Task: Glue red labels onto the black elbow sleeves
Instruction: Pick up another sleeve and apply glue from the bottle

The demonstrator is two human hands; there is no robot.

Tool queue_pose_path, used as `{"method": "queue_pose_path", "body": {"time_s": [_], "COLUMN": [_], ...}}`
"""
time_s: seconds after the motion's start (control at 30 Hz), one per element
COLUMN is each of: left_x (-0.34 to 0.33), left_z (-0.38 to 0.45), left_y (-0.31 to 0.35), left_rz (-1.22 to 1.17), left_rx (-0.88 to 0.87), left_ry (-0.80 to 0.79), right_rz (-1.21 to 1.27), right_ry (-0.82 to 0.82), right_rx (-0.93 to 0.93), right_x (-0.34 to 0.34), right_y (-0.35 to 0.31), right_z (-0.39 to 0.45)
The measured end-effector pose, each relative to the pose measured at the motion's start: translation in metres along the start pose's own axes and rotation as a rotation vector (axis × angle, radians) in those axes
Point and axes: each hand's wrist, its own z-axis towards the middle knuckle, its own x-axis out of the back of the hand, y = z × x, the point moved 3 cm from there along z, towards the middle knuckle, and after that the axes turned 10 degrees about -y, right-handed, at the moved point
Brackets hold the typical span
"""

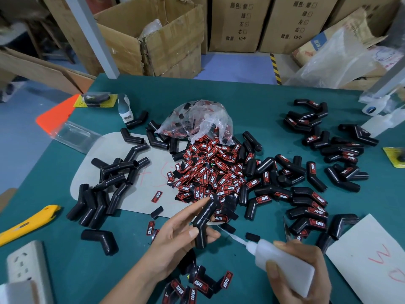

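Black sleeve (205, 220) sits pinched in the left hand (177, 242), thumb on its bend and forefinger stretched along its upper arm, near the table's (263, 95) front edge. Right hand (300, 275) grips a white glue bottle (282, 262), nozzle tip touching the sleeve. Red labels (210, 170) lie heaped mid-table, unlabelled sleeves (105, 189) left, labelled sleeves (311, 200) right.

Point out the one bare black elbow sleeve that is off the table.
The elbow sleeve gripped in the left hand, its bend facing the glue bottle nozzle; all others lie on the table.
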Motion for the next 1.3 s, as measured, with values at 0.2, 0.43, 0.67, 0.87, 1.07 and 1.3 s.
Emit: {"method": "queue_pose_path", "body": {"time_s": [0.2, 0.43, 0.67, 0.87, 1.07, 1.3], "left_x": [0.0014, 0.0024, 0.0008, -0.0004, -0.0033, -0.0027], "left_z": [-0.0012, -0.0003, 0.0002, -0.0001, 0.0002, -0.0004], "left_y": [-0.0016, -0.0033, -0.0012, 0.0, 0.002, 0.0013], "left_rz": [0.001, -0.005, -0.016, -0.021, -0.046, -0.081], "left_rx": [0.002, -0.018, -0.003, 0.004, 0.005, 0.001], "left_ry": [-0.017, -0.018, -0.004, 0.009, 0.003, -0.009], "right_rz": [-0.042, -0.033, -0.017, -0.06, -0.056, -0.025], "right_ry": [0.026, -0.005, -0.03, 0.008, 0.009, 0.018], "right_rx": [0.035, 0.01, 0.003, 0.039, 0.049, 0.042], "right_x": [0.0011, 0.0005, 0.0012, 0.0028, 0.0025, 0.0025], "right_y": [-0.0002, 0.0039, 0.0041, 0.0036, 0.0037, 0.0053], "right_z": [-0.0021, -0.005, -0.0036, -0.0052, -0.004, -0.0057]}}
